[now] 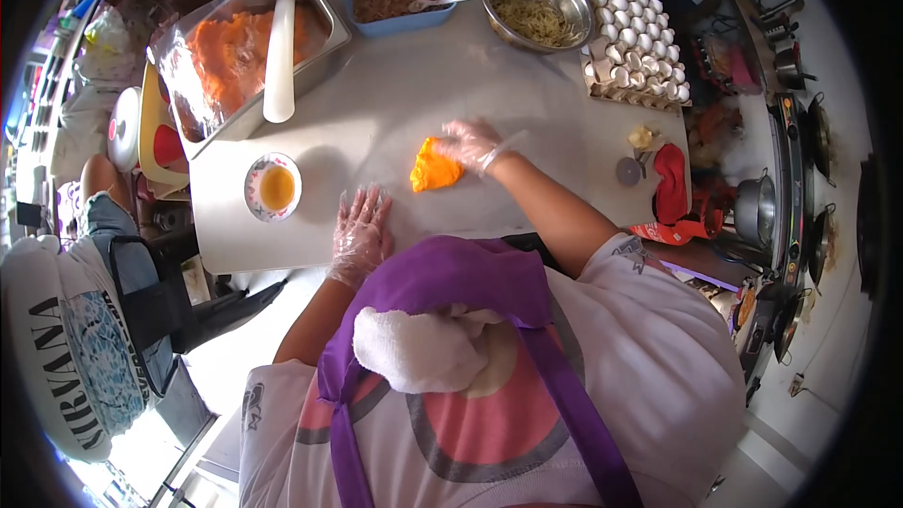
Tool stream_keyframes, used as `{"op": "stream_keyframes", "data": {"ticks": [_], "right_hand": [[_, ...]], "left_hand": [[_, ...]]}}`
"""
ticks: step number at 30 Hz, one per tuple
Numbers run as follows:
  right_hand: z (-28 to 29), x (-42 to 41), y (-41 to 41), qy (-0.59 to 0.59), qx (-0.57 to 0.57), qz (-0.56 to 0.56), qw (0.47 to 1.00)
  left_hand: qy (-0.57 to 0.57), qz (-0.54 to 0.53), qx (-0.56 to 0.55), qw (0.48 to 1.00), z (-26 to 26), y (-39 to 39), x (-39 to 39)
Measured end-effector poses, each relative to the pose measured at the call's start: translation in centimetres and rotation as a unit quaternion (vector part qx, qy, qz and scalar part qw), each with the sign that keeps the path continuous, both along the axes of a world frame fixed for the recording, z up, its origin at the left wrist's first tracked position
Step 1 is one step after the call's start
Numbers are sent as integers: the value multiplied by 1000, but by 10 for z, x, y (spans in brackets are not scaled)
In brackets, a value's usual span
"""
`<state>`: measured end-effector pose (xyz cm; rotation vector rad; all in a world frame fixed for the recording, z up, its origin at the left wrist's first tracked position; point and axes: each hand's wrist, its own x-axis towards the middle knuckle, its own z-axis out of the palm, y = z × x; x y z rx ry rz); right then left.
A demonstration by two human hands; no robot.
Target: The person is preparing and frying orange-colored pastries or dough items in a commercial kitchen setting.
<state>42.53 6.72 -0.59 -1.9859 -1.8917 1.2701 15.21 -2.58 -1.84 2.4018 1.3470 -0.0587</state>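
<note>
My left hand (pixel 358 233), in a clear plastic glove, lies flat near the table's front edge with its fingers apart and nothing in it. My right hand (pixel 471 146), gloved the same way, grips the upper right edge of a soft, crumpled bright orange lump (pixel 434 171). Whether that lump is dough or cloth I cannot tell. It rests on the pale metal-looking tabletop (pixel 423 95). Left of it stands a patterned bowl (pixel 250 187) holding yellow liquid (pixel 276 188), perhaps oil.
A steel tray (pixel 337 25) holds an orange mass (pixel 229 60) under plastic; a white rod (pixel 280 63) lies across. Behind are a blue tub (pixel 398 29) of brown filling, a steel bowl (pixel 518 35) of shreds and egg cartons (pixel 628 95). A red cloth (pixel 670 180) hangs right. Someone sits left (pixel 70 339).
</note>
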Motion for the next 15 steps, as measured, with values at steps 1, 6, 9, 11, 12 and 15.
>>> {"op": "stream_keyframes", "data": {"ticks": [1,6,9,11,12,15], "right_hand": [[2,-10,-7,-74,2,42,996],[8,-37,-28,-127,41,12,991],[-5,-36,-34,-12,0,-31,999],[-36,-28,-38,168,233,-61,956],[-34,-22,-31,169,232,-58,956],[-6,-4,-11,426,-44,-137,893]], "left_hand": [[-3,2,7,1000,-2,-1,0],[7,13,-13,1000,7,-1,3],[3,13,-18,1000,8,-1,3],[-1,11,-16,1000,6,-1,2],[-4,5,-3,1000,5,-2,1],[-6,-2,18,1000,3,-2,0]]}}
